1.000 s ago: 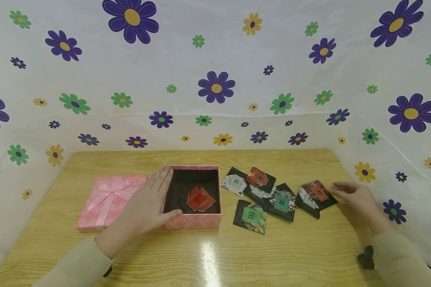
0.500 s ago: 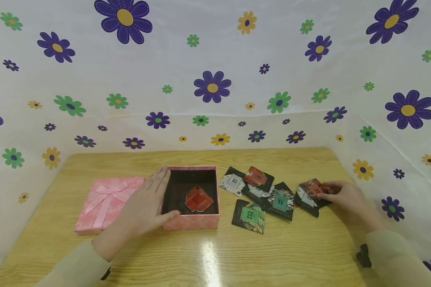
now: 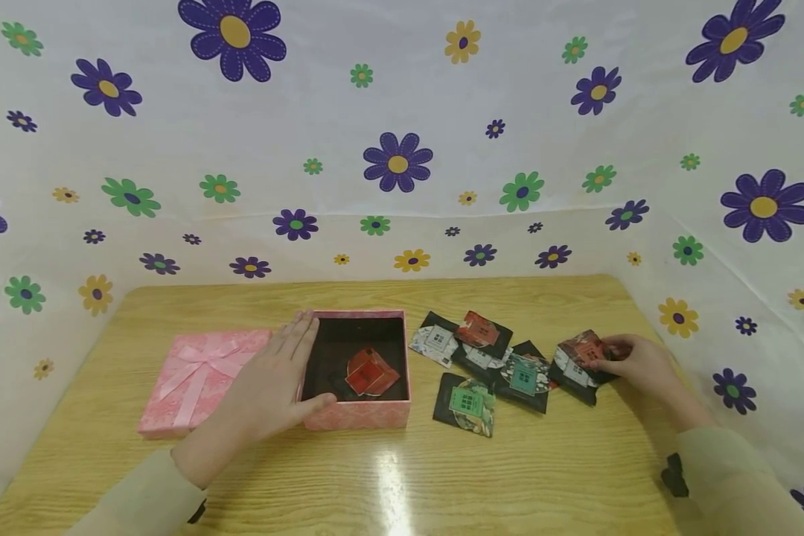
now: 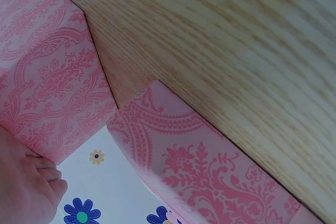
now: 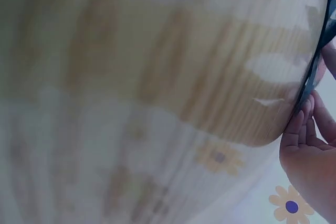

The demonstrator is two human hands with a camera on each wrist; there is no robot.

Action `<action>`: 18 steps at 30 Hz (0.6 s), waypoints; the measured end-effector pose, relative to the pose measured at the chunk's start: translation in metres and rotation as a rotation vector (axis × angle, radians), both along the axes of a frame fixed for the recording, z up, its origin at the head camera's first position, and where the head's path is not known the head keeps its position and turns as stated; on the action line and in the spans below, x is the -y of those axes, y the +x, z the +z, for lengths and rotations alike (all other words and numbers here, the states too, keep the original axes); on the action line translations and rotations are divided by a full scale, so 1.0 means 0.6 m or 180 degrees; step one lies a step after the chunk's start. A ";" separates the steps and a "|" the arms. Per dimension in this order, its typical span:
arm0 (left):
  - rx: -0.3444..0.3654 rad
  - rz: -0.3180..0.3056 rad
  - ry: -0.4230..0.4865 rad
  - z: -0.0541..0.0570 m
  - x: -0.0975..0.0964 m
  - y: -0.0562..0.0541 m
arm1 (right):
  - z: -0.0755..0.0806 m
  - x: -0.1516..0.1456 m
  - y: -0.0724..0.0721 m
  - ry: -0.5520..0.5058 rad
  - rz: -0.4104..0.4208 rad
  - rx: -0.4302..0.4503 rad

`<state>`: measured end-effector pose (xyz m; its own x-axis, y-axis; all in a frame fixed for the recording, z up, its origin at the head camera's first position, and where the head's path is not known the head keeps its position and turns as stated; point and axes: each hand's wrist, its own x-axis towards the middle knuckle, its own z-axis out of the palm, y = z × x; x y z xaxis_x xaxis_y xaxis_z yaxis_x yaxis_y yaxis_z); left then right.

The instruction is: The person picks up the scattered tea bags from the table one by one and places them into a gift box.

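Though straight-fingered, left hand [image 3: 269,383] against box [image 3: 357,415]

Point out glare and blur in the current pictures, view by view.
Head: bright glare streak on the table, below the box; left wrist: lid pattern fairly clear; right wrist: washed out, table grain badly blurred at left, right hand sharper.

Screened-off table nook, wider room type unclear: white flower-print cloth [image 3: 442,89] hanging beyond far edge and both sides of wood-grain tabletop [image 3: 496,491].
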<state>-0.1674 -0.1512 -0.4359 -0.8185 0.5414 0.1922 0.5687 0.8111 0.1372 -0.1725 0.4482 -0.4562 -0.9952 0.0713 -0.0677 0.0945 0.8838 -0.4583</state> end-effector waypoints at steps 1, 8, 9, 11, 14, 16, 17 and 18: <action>0.0000 -0.0002 0.0005 0.000 0.001 0.000 | 0.000 0.000 -0.001 -0.0014 -0.0010 0.0012; -0.0014 -0.0022 0.0006 0.000 0.004 0.000 | 0.001 -0.006 -0.008 -0.0298 -0.0091 0.0081; -0.0013 -0.0026 0.0019 0.000 0.003 0.000 | 0.001 -0.009 -0.009 -0.0312 -0.0112 0.0077; 0.0001 -0.0021 0.0018 0.000 0.003 0.001 | 0.002 -0.013 -0.013 -0.0338 -0.0142 0.0058; 0.0033 -0.0012 0.0028 0.000 0.003 0.001 | 0.005 -0.018 -0.019 -0.0371 -0.0223 -0.0006; 0.0037 -0.0002 0.0019 0.000 0.003 0.001 | 0.012 -0.019 -0.023 -0.0477 -0.0283 -0.0036; 0.0029 0.0001 0.0018 -0.001 0.003 0.001 | 0.016 -0.018 -0.025 -0.0542 -0.0314 -0.0046; 0.0023 -0.0001 0.0020 -0.001 0.003 0.001 | 0.021 -0.018 -0.027 -0.0583 -0.0344 -0.0046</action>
